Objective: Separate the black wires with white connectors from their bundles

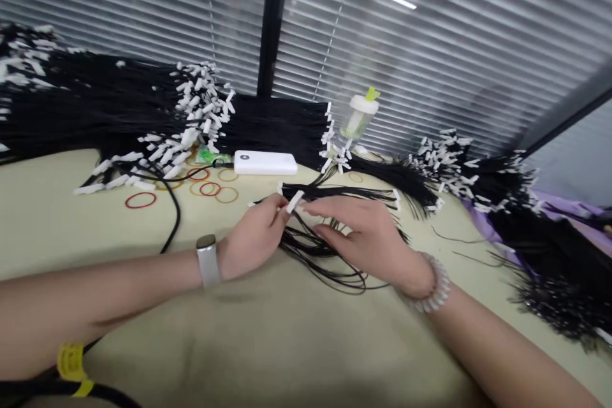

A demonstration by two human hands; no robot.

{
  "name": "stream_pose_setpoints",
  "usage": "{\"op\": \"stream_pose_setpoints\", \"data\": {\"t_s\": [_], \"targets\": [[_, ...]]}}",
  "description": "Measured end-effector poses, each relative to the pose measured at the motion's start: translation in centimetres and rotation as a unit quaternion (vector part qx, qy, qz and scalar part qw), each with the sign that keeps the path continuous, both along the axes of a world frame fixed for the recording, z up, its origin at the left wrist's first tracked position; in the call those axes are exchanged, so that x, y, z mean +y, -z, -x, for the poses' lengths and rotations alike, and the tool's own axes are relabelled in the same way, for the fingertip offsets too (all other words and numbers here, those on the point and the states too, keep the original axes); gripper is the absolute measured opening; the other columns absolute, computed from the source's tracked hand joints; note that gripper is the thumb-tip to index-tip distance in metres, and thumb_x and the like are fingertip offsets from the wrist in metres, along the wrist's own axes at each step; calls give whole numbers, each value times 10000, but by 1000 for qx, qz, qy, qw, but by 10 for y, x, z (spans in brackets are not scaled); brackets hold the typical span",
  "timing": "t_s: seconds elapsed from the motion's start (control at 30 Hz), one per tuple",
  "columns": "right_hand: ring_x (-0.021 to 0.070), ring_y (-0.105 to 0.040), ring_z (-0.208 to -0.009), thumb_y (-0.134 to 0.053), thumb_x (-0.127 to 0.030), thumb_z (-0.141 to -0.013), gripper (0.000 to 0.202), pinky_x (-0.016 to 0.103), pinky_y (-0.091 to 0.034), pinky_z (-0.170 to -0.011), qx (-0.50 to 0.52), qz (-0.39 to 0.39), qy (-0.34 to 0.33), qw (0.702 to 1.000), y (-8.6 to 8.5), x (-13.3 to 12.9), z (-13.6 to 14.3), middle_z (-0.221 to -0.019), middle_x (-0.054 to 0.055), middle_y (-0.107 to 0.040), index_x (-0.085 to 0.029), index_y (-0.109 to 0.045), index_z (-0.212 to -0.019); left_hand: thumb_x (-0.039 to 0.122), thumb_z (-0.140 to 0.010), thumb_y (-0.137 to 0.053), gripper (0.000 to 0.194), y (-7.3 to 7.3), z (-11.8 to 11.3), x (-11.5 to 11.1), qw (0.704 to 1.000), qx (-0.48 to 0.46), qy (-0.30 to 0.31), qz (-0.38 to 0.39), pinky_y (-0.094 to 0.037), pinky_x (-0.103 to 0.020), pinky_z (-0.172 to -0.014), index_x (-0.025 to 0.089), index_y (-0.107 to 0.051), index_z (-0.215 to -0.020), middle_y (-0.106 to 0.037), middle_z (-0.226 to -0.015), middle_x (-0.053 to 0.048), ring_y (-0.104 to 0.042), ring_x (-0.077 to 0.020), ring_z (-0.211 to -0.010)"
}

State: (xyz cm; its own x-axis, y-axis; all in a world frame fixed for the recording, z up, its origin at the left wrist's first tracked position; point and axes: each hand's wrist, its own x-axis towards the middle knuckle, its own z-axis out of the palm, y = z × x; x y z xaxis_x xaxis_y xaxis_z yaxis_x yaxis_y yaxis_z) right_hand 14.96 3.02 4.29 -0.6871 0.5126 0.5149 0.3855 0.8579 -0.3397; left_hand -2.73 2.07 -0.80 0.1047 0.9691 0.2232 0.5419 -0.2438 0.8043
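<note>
In the middle of the table, my left hand [255, 233] pinches a small white connector [295, 202] between thumb and fingers. Thin black wires [329, 245] run from around it and curl in loose loops below my hands. My right hand [366, 233] is right beside the connector, its index finger stretched toward it and its thumb apart, over the wires. Whether its fingertip touches the connector or a wire I cannot tell. Just behind both hands lies a flat row of black wires [342, 191] with white ends.
Bundles of black wires with white connectors [203, 102] line the back and left; more wires [564, 268] lie at right. A white power bank [265, 163], rubber bands [140, 200], a lidded clear cup [358, 118] and a black cable [176, 210] are on the table. Window blinds rise behind.
</note>
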Motion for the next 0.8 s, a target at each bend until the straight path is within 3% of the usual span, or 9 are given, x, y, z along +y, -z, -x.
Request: {"op": "stream_pose_setpoints", "data": {"t_s": [0.17,0.27,0.37,0.47,0.6,0.7,0.8], "targets": [[100,-550,-829,-479,-159,-796,194,223,-453,-757,-40,-17,-10,999,10,5,-7,-900,19,-607,-162,-580,-962,436,-855,-182,377,-3,-4,-10,998,-56,15,35,-380,-203,-438,185,-451,-774,-439,-553,35,-441,-90,-454],[94,-548,-820,-474,-165,-801,192,214,-456,-752,-59,-17,-37,997,12,4,-7,-901,12,-604,-165,-564,-972,481,-831,-253,376,-5,-7,-16,990,-99,53,86,-354,-183,-340,183,-450,-714,-401,-523,48,-408,-72,-370],[98,-527,-904,-460,-138,-800,238,217,-440,-829,-62,-26,-46,997,12,3,-5,-976,20,-582,-164,-542,-1022,486,-808,-331,358,-5,-8,-17,985,-118,51,118,-343,-175,-303,178,-478,-697,-391,-466,55,-408,-71,-328],[113,-450,-1056,-439,-91,-786,397,246,-395,-924,-60,-84,-1,995,10,8,-13,-1145,47,-487,-161,-439,-1177,486,-794,-373,336,-2,-7,-15,968,-185,47,163,-317,-163,-280,181,-492,-717,-388,-431,64,-370,-58,-292],[133,-465,-1034,-413,-102,-793,399,266,-417,-880,-126,-169,86,974,18,27,-44,-1138,46,-492,-193,-441,-1181,493,-775,-417,314,-3,-8,-15,909,-317,62,263,-256,-147,-261,190,-479,-716,-418,-477,64,-298,-28,-287],[176,-493,-966,-349,-126,-823,341,338,-408,-837,-135,-166,154,965,33,40,-60,-1069,88,-529,-164,-485,-1133,495,-741,-476,301,-7,-10,-18,864,-360,79,344,-215,-142,-264,195,-466,-706,-399,-470,67,-284,-29,-298],[191,-521,-843,-339,-217,-852,319,342,-410,-741,-164,-121,202,958,41,42,-58,-949,110,-566,-137,-484,-1125,497,-724,-498,308,-9,-12,-21,857,-356,82,365,-205,-148,-266,192,-466,-695,-379,-445,67,-291,-36,-295]]}}
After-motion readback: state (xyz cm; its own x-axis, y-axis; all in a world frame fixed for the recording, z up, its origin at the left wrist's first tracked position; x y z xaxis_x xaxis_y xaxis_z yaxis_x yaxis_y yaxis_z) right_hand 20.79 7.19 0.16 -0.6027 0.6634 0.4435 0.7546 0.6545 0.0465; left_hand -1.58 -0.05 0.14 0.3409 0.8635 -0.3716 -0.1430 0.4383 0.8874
